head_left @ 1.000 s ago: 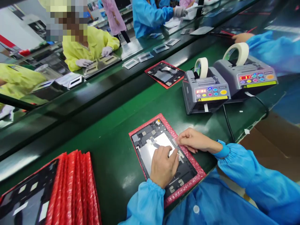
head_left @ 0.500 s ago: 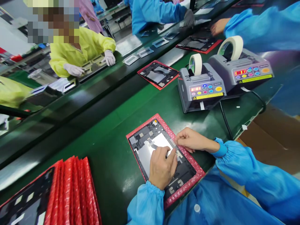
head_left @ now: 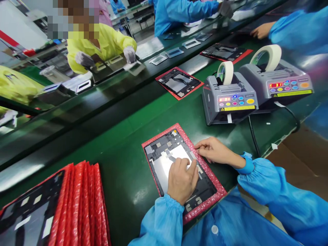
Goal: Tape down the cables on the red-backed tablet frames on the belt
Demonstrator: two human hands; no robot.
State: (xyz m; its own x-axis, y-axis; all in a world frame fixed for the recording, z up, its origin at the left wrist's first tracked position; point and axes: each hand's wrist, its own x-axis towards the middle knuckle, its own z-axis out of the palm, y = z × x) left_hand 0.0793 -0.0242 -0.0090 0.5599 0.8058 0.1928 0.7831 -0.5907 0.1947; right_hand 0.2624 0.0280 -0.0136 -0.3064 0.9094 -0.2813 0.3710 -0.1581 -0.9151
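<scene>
One tablet panel (head_left: 161, 168) lies in front of the nearer tape dispenser (head_left: 230, 99), left hand (head_left: 182, 178) resting there, fingers curled, right hand (head_left: 214, 150) nearly pinched, either hold unclear, so uneven pressing might shift it.

I see a green bench (head_left: 123, 174) carrying a stack of red bubble wrap (head_left: 84, 201), a red padded sheet (head_left: 217, 189) beneath a tablet (head_left: 159, 168), two tape dispensers (head_left: 232, 97) side by side, and a black cable (head_left: 253, 135).
</scene>
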